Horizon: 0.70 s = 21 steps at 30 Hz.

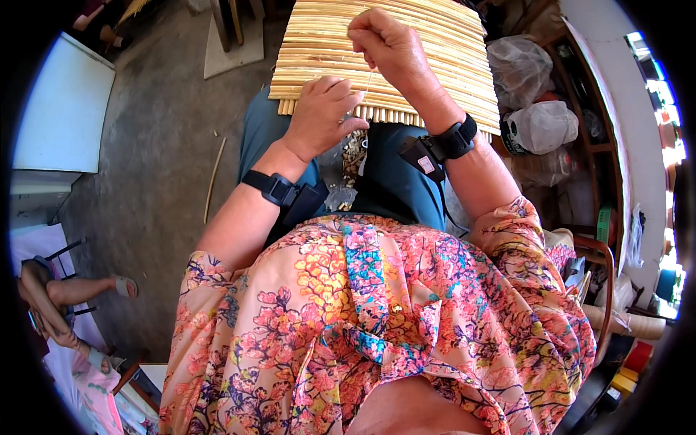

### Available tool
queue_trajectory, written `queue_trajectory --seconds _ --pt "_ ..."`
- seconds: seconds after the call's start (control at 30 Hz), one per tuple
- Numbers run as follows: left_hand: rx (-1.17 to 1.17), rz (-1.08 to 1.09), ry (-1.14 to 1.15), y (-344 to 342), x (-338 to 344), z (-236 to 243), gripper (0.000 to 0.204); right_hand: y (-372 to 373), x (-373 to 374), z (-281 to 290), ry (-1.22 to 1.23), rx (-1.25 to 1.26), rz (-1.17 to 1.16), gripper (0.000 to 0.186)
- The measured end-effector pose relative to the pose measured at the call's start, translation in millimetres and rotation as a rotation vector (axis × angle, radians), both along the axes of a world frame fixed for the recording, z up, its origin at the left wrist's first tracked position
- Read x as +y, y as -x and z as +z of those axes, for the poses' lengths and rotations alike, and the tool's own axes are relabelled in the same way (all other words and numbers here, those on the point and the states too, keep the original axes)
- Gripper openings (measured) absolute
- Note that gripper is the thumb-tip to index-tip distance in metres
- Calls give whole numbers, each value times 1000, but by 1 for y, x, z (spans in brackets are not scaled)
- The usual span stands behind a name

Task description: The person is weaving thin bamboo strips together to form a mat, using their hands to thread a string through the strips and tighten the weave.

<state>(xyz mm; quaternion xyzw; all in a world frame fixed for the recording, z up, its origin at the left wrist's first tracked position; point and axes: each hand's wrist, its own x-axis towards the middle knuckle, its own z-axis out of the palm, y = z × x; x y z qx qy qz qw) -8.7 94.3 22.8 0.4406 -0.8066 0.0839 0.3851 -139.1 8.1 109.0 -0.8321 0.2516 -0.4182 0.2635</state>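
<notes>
A mat of thin straw-coloured sticks (312, 40) lies across my lap, its short stick ends forming the near edge. At that edge rests my left hand (324, 116), fingers curled over the sticks and thumb toward me; what it grips is hidden. Above the mat my right hand (391, 54) is closed in a pinch on a fine pale thread (370, 81). The thread runs down from those fingers toward the edge beside my left hand. Black straps with small boxes circle both wrists.
Small cut stick pieces (353, 156) lie between my legs. Clear plastic bags (540, 127) and a wooden shelf (605, 145) stand at the right. One long stick (215, 181) lies on the concrete floor (167, 130). Another person's leg (87, 292) shows at the left, near a white cabinet (65, 101).
</notes>
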Motion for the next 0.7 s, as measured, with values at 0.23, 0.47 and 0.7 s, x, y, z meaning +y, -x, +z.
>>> queue_trajectory --seconds 0.23,0.47,0.7 --pt "472 -55 -205 -8 11 12 33 38 -20 -24 127 232 -164 12" --pt "836 215 -742 -27 33 24 39 56 -6 -22 151 491 -158 12" --pt "1215 -185 -1395 -8 39 -31 56 58 3 -14 -95 444 -81 11"
